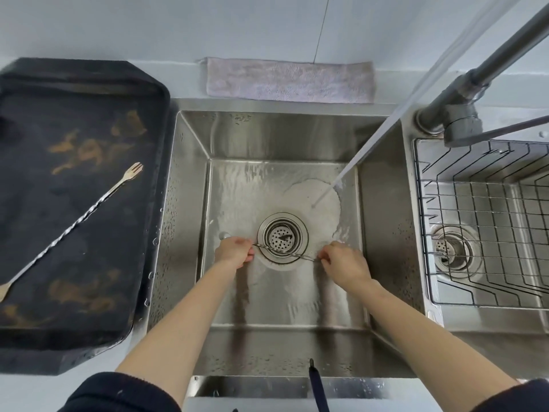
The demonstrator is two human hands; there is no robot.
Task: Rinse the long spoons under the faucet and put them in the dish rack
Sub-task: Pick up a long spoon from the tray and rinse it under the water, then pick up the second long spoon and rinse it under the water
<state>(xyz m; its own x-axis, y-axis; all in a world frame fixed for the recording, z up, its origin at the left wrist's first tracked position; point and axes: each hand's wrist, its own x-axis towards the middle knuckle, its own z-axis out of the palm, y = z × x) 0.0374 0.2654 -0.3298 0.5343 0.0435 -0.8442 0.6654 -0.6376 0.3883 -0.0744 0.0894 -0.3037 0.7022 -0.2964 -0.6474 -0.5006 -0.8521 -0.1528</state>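
Note:
Both my hands hold one long twisted-handle spoon (286,252) low in the steel sink (190,179), across the drain strainer (282,237). My left hand (234,249) grips its left end, with the bowl showing beside my knuckles. My right hand (344,263) pinches the right end. Water runs from the faucet (463,93) in a slanted stream (359,156) and lands right of the drain, beyond the spoon. A second long spoon with a fork end (71,230) lies diagonally on the black tray (89,84) at the left. The wire dish rack (481,221) sits in the right basin, holding nothing visible.
A pale folded cloth (289,80) lies on the ledge behind the sink. The faucet handle (505,130) juts out over the rack's back edge. A dark strap (318,388) hangs at the sink's front edge.

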